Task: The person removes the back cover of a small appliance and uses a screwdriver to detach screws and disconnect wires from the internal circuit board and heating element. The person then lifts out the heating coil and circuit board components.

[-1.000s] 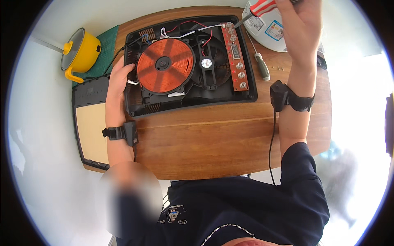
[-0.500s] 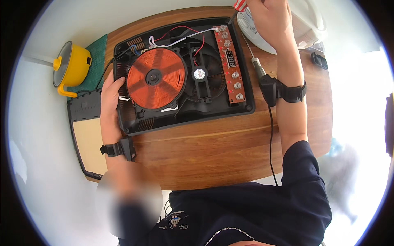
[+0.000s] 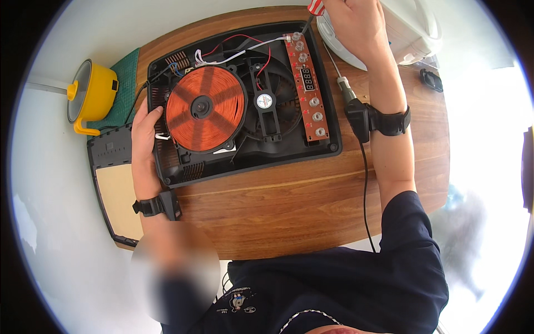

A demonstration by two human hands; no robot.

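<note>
An opened induction cooker's black housing (image 3: 253, 166) lies on the table, with a round copper coil (image 3: 225, 119), a cooling fan (image 3: 264, 101) and a red-brown control board (image 3: 305, 114) inside. My left hand (image 3: 143, 131) grips the housing's left edge, thumb on top. At the far right corner, my right hand (image 3: 356, 25) is closed on a screwdriver (image 3: 316, 7) with a red-and-white striped handle. Its shaft points down to the board's far end; where the tip sits is hard to make out. Red and white wires run across the far side of the housing.
A second screwdriver (image 3: 344, 86) lies right of the housing, partly under my right wrist strap. At left stand a yellow pot (image 3: 101, 92) on a green mat (image 3: 127, 72) and a black-framed panel (image 3: 119, 195). A white appliance (image 3: 409, 28) stands at far right, near a small black object (image 3: 431, 80).
The whole view has shifted slightly to the left. Both hands keep their holds, and the screwdriver stays over the same end of the control board.
</note>
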